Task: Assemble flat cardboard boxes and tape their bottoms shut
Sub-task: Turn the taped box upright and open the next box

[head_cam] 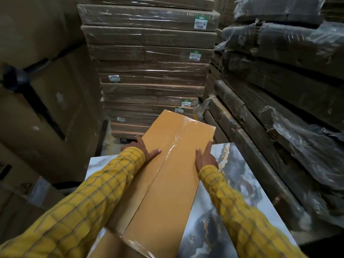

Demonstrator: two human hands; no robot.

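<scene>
A long tan cardboard box lies lengthwise on a marble-patterned table, its two flaps meeting along a centre seam covered with clear tape. My left hand holds the box's left edge, thumb flat on top and fingers reaching down the side. My right hand lies along the right edge with straight fingers pointing away from me. Both sleeves are yellow plaid.
A tall stack of shrink-wrapped flat cardboard bundles stands straight ahead. More wrapped bundles pile up on the right, close to the table. Large brown cartons fill the left side.
</scene>
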